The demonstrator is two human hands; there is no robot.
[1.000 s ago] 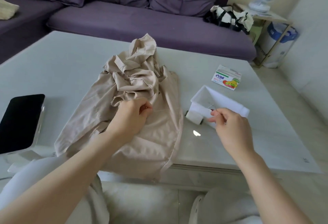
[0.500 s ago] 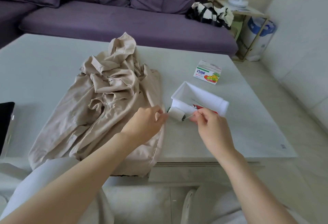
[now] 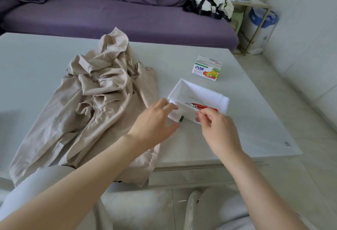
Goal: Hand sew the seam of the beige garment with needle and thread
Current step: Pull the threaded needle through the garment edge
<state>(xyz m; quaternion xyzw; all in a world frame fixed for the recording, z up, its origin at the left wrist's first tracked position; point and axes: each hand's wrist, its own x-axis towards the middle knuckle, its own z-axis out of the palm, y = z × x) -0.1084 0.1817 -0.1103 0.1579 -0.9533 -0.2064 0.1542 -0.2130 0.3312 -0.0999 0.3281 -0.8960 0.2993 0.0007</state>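
Both hands at the box, garment beside them

The garment (image 3: 102,102) lies crumpled on the left of the table (image 3: 36,65), its near hem over the edge. Just right of it the left hand (image 3: 155,120) hovers with loosely spread fingers, holding nothing, at the box (image 3: 204,92), where red snips (image 3: 205,107) lie. The right hand (image 3: 217,129) pinches something thin, too small to name. A carton (image 3: 207,68) stands beyond.

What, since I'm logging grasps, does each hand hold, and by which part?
Right hand pinches something thin, likely the needle, between thumb and forefinger; which part cannot be told. Left hand holds nothing.
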